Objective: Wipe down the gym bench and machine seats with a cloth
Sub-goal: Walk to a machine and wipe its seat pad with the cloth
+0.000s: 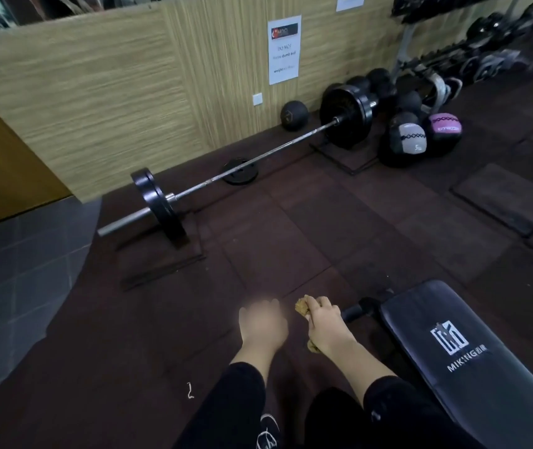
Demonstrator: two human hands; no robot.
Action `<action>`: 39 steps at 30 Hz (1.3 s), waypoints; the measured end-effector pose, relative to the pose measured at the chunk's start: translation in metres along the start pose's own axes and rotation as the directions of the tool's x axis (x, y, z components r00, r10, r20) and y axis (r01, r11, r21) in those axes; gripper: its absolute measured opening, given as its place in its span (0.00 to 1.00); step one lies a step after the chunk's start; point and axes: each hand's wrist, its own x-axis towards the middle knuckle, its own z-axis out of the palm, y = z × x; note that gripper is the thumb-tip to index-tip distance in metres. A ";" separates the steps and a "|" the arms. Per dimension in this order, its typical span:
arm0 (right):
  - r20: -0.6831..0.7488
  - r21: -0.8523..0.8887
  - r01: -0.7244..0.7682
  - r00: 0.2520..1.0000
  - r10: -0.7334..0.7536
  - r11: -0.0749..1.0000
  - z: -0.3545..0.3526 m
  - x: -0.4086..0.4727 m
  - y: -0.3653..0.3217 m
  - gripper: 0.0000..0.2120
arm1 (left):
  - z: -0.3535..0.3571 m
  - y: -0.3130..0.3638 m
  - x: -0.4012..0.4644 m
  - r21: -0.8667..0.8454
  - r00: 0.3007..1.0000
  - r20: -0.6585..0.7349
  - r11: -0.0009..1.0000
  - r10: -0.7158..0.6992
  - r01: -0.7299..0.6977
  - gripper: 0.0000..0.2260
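Observation:
A black padded gym bench [459, 361] with a white logo runs from the lower right corner toward the middle of the view. My right hand [326, 322] grips a crumpled tan cloth [302, 307] just left of the bench's near end, above the floor. The cloth sticks out past my fingers and below my wrist. My left hand [263, 322] hovers beside it, blurred by motion, fingers loosely bent and holding nothing. Both hands are off the bench.
A loaded barbell [249, 163] lies across the dark rubber floor ahead. Medicine balls [407, 140] sit at the wall to the right, below a dumbbell rack [485, 53]. A loose weight plate [239, 171] lies behind the bar. Grey tiles [16, 280] border the left.

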 end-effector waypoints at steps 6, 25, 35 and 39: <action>0.010 0.048 -0.053 0.999 0.053 0.997 -0.024 0.054 0.002 0.32 | -0.023 0.010 0.063 0.043 0.998 0.024 0.997 0.063 -0.064 0.14; -0.119 0.143 -0.236 0.960 0.253 0.961 -0.238 0.305 0.126 0.32 | -0.173 0.174 0.370 0.107 0.967 0.034 0.961 0.254 -0.256 0.15; -0.190 0.309 -0.431 0.846 0.499 0.848 -0.322 0.429 0.209 0.28 | -0.236 0.299 0.550 0.295 0.832 0.135 0.779 0.538 -0.553 0.17; -0.236 0.453 -0.486 0.742 0.627 0.747 -0.357 0.457 0.241 0.25 | -0.258 0.354 0.596 0.368 0.729 0.187 0.641 0.658 -0.673 0.17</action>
